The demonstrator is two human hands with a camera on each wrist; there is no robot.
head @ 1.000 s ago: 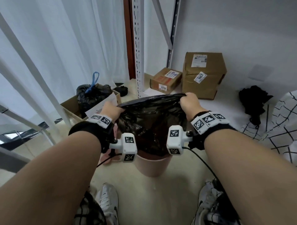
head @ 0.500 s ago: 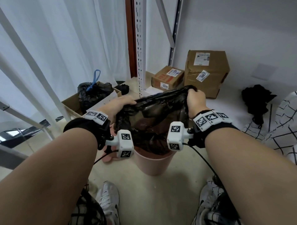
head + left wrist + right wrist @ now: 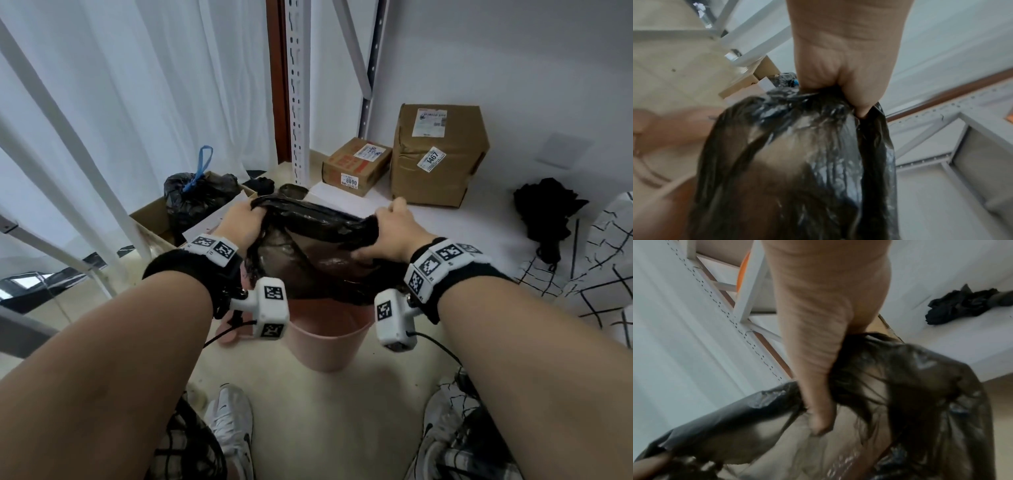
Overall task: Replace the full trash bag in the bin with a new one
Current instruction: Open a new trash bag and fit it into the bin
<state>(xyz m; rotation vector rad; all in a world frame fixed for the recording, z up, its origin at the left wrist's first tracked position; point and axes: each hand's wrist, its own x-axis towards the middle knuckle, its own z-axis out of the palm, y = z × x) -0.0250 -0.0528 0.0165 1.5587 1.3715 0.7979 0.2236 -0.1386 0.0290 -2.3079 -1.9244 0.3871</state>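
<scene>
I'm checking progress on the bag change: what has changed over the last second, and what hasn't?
Both hands bunched the black trash bag: the left hand and right hand gathered its flat, stretched rim into a crumpled roll between them. Unchanged: both hands keep gripping the rim, the bag hangs into the pink bin, and the cardboard boxes stay put.

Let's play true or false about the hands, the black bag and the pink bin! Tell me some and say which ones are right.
1. Both hands grip the black trash bag. True: the left hand and the right hand each hold its gathered top edge.
2. The bin is blue. False: it is pink.
3. The bag hangs above the bin. True.
4. Another tied black bag sits in a cardboard box on the left. True.
5. The right hand is holding a brown parcel. False: both parcels sit on the floor by the wall.
</scene>
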